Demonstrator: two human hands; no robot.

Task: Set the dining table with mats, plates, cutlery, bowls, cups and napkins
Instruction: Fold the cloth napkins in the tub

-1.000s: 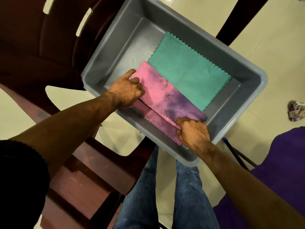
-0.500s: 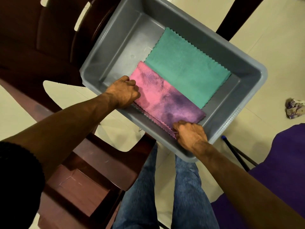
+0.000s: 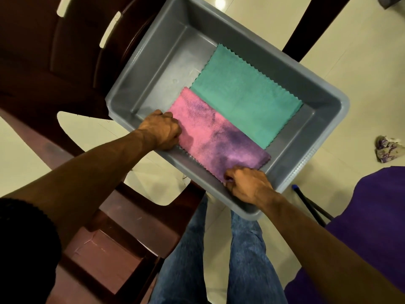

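Seen from above, both bare forearms reach forward and down into a grey plastic tub [image 3: 140, 69]. The left arm enters from 8 o'clock. The left hand [image 3: 161, 129] is curled into a loose fist, knuckles up, gripping the near left corner of a pink-and-purple napkin [image 3: 215, 139]. The right arm comes in from 4 o'clock. The right hand [image 3: 247, 185] also has its fingers curled, pinching the napkin's near right corner against the tub's near wall.

The napkin lies folded flat on the tub floor, close to the near wall, toward 6 o'clock of the tub. Just beyond it, toward 1 o'clock, a teal napkin [image 3: 245, 93] with zigzag edges lies flat, its near edge tucked under the pink one.

The fingertips of both hands are hidden under the knuckles and cloth. The tub's support is hidden beneath it. A dark wooden chair [image 3: 43, 62] at 10 o'clock is cut off by the frame. At 3 o'clock a small crumpled object [image 3: 388, 150] on the floor is too unclear to identify.
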